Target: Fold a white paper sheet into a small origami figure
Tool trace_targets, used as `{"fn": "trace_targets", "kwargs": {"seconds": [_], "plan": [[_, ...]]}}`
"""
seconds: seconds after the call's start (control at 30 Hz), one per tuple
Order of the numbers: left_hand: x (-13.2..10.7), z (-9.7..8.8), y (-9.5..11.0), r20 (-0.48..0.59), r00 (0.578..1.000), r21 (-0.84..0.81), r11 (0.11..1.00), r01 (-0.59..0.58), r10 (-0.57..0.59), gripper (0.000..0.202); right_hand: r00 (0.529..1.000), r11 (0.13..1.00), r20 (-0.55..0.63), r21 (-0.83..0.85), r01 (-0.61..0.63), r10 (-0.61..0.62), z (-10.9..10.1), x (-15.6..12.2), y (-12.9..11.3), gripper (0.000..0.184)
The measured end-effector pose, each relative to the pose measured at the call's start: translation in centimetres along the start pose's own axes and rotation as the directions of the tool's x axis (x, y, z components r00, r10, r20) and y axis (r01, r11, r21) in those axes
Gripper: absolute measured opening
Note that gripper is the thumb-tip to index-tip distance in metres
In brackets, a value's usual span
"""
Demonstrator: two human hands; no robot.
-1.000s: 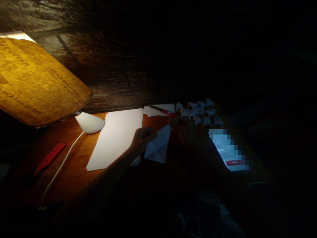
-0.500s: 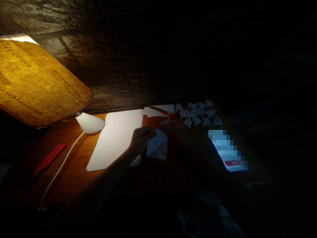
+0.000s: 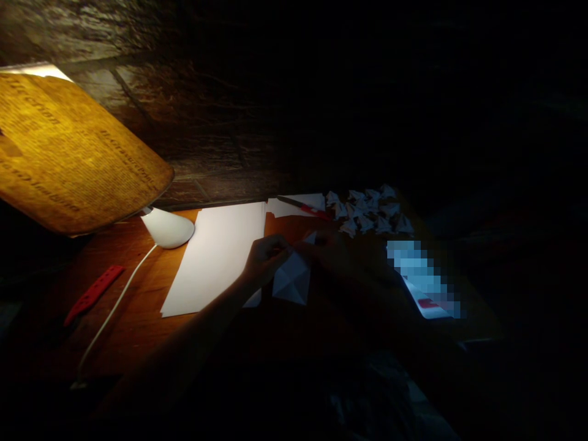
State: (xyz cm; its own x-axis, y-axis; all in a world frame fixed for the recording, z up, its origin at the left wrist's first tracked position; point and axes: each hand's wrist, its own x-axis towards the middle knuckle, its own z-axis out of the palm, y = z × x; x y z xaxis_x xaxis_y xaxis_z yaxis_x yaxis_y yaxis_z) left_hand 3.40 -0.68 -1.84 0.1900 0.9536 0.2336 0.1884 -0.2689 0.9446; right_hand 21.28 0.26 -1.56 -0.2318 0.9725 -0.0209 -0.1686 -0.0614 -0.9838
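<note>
A small sheet of paper point(image 3: 293, 278) with crossing crease lines is between my two hands, over the dark middle of the table. My left hand point(image 3: 267, 254) pinches its upper left edge, fingers curled inward. On the other side, my right hand point(image 3: 327, 250) closes on the upper right part, where a pointed corner sticks up; deep shadow covers most of its fingers. Behind my right hand lie several small folded paper pieces point(image 3: 367, 208) in rows. A stack of white paper point(image 3: 215, 257) lies left of and partly behind my left forearm.
A lamp with a printed shade point(image 3: 82, 159) and white base point(image 3: 169, 228) stands at the left, its cord point(image 3: 114, 303) running forward. Near it lies a red strip-shaped object point(image 3: 94, 294). A red-handled blade point(image 3: 303, 206) rests on smaller paper point(image 3: 287, 205). A lit phone point(image 3: 427, 300) lies right.
My right hand has come slightly lower and closer to my left hand. The creased paper has shifted and tilted, its lower edge nearer me. My left hand has stayed almost in place.
</note>
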Motion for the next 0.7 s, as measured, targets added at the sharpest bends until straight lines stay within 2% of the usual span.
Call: {"fn": "trace_targets", "kwargs": {"seconds": [0.27,0.43,0.53,0.7], "plan": [[0.0,0.1,0.4,-0.039,0.999,-0.005,1.000,0.013,-0.013,0.026,0.988,0.998,-0.140,-0.011,0.060,-0.061,-0.3,0.1,-1.0,0.028],[0.0,0.0,0.1,-0.052,0.998,-0.030,0.999,0.023,-0.024,0.024,0.972,0.991,-0.198,0.008,0.131,-0.127,-0.9,0.5,-0.7,0.036],[0.0,-0.1,0.0,-0.064,0.997,-0.032,0.999,0.029,-0.031,0.025,0.971,0.991,-0.205,0.019,0.133,-0.127,-1.2,0.8,-0.4,0.034],[0.1,-0.1,0.1,-0.093,0.995,-0.059,0.998,0.033,-0.038,0.023,0.943,0.982,-0.298,0.066,0.175,-0.148,-1.4,1.2,0.0,0.031]]}}
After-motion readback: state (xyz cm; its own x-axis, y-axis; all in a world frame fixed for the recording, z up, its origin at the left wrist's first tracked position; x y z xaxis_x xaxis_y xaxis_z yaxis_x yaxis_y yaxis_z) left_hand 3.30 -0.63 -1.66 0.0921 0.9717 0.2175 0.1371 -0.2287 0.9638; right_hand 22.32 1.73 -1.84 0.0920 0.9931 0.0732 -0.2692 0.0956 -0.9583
